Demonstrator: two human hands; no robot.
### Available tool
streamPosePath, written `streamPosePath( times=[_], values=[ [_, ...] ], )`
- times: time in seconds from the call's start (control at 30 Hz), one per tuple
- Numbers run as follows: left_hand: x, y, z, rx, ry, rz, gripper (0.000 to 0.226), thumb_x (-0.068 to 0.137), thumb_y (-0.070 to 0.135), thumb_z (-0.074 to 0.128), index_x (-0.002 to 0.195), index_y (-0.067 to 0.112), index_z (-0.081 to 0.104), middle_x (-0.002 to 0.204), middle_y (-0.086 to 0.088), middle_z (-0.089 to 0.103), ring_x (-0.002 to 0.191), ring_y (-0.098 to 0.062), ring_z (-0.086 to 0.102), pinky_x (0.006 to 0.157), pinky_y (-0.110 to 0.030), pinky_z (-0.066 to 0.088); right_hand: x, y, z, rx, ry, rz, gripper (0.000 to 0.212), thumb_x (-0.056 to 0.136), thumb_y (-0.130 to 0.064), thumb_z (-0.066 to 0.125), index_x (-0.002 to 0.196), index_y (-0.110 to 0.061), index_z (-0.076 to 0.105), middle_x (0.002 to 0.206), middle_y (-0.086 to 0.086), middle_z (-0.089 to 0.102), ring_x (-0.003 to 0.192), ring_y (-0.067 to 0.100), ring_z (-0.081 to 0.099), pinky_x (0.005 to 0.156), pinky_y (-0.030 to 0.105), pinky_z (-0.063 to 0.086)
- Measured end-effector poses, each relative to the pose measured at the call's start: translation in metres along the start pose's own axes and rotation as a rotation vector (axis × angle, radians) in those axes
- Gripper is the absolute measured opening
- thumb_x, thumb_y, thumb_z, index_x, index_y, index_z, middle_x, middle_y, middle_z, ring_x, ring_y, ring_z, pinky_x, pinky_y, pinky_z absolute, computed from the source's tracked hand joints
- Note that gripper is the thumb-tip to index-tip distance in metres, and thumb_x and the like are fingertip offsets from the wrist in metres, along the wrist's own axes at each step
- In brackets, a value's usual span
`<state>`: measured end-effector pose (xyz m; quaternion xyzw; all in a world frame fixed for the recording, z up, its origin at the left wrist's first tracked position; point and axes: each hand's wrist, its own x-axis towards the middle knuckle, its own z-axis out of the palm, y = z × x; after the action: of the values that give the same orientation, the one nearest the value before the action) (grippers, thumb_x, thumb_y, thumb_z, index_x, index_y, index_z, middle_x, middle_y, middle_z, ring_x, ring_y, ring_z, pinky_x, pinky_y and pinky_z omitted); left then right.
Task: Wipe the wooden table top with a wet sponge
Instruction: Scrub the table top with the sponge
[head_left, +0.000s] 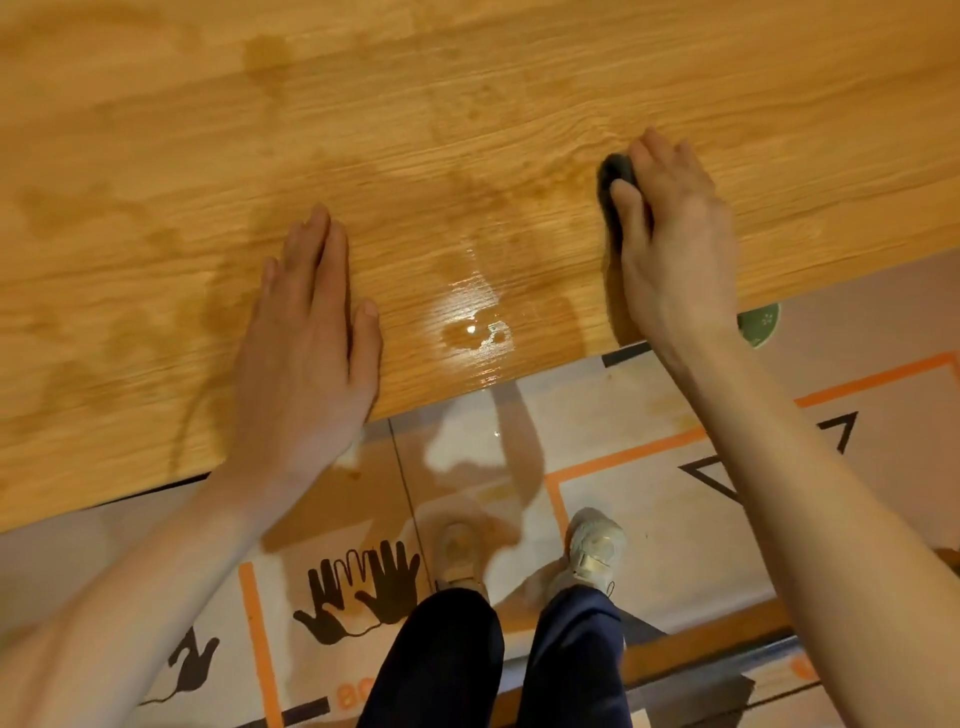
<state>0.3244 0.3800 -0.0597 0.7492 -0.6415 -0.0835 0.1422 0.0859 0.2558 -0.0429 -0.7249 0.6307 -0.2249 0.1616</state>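
The wooden table top (467, 104) fills the upper part of the head view, with dark damp streaks and a shiny puddle (475, 322) near its front edge. My right hand (675, 239) grips a dark sponge (615, 179) and presses it on the wood at the right; only the sponge's left side shows past my fingers. My left hand (311, 332) lies flat on the table with straight fingers, left of the puddle, holding nothing.
The table's front edge runs diagonally from lower left to upper right. Below it lies a floor covering with orange lines and black hand prints (363, 587). My legs and light shoes (597, 545) stand there. A green round thing (759, 325) peeks out under the edge.
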Motion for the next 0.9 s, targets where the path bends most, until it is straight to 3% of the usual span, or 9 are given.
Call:
streamPosePath(
  times=[0.1, 0.23, 0.47, 0.7, 0.9],
  values=[
    [0.0, 0.0, -0.001, 0.0, 0.006, 0.0, 0.058, 0.11, 0.032, 0.025, 0.159, 0.001, 0.022, 0.169, -0.012, 0.016, 0.157, -0.023, 0.013, 0.128, -0.036, 0.006, -0.038, -0.002, -0.004, 0.005, -0.052, -0.083, 0.044, 0.103, -0.025, 0.042, 0.144, -0.007, 0.042, 0.154, 0.009, 0.035, 0.147, 0.029, 0.02, 0.12, 0.048, 0.019],
    [0.0, 0.003, -0.003, 0.004, 0.006, 0.004, 0.06, 0.109, 0.033, 0.023, 0.159, 0.0, 0.022, 0.168, -0.015, 0.018, 0.157, -0.026, 0.015, 0.128, -0.038, 0.009, -0.103, 0.001, -0.015, 0.049, -0.112, -0.184, 0.044, 0.102, -0.018, 0.043, 0.143, -0.004, 0.043, 0.153, 0.008, 0.037, 0.148, 0.024, 0.02, 0.122, 0.043, 0.016],
    [0.0, 0.003, -0.004, 0.008, 0.002, 0.009, 0.06, 0.109, 0.033, 0.021, 0.158, -0.001, 0.022, 0.168, -0.016, 0.018, 0.157, -0.027, 0.015, 0.128, -0.036, 0.006, -0.01, -0.03, 0.017, 0.02, -0.133, -0.119, 0.043, 0.103, -0.021, 0.041, 0.143, -0.005, 0.043, 0.153, 0.01, 0.037, 0.147, 0.03, 0.021, 0.121, 0.045, 0.017],
    [0.0, 0.003, -0.001, 0.005, 0.022, 0.018, 0.059, 0.109, 0.032, 0.023, 0.158, -0.002, 0.022, 0.167, -0.018, 0.019, 0.156, -0.029, 0.017, 0.128, -0.038, 0.009, -0.107, -0.027, 0.002, 0.048, -0.194, -0.262, 0.042, 0.102, -0.017, 0.046, 0.142, -0.006, 0.045, 0.152, 0.006, 0.038, 0.148, 0.023, 0.022, 0.122, 0.043, 0.016],
    [0.002, 0.002, -0.001, 0.002, 0.047, 0.014, 0.058, 0.109, 0.03, 0.027, 0.157, -0.003, 0.025, 0.166, -0.018, 0.021, 0.155, -0.029, 0.019, 0.128, -0.039, 0.011, -0.029, -0.05, 0.023, 0.058, -0.265, -0.266, 0.041, 0.103, -0.019, 0.043, 0.141, -0.006, 0.047, 0.152, 0.009, 0.039, 0.146, 0.026, 0.024, 0.121, 0.043, 0.017]
  ],
)
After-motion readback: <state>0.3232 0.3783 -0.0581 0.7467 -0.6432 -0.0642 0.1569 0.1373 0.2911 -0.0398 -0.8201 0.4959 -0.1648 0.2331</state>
